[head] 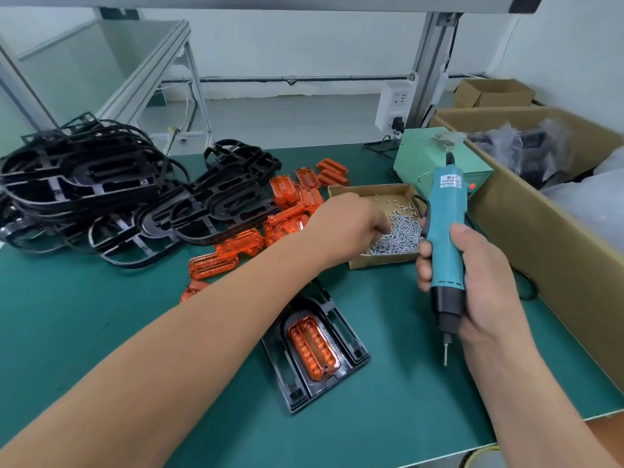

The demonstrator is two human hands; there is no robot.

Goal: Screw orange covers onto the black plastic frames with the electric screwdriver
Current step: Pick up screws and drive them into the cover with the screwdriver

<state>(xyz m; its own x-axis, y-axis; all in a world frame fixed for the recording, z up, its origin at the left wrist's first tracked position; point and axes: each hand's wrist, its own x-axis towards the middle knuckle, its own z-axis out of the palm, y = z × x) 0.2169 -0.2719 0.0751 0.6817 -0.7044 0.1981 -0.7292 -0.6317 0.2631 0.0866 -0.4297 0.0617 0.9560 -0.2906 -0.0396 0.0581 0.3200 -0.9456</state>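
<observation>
Gripping teal plastic screwdriver (445, 228), right hand (483, 288); left hand (347, 224) among shiny screws (403, 234).

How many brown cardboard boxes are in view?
3. A small cardboard tray of silver screws under the left hand, a long cardboard box along the right, an open box behind it. Others may be hidden.

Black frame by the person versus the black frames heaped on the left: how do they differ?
The near frame lies flat and alone; the heaped frames are tangled and tilted. The near frame holds an orange cover; the heaped frames show none. Both are black plastic.
</observation>
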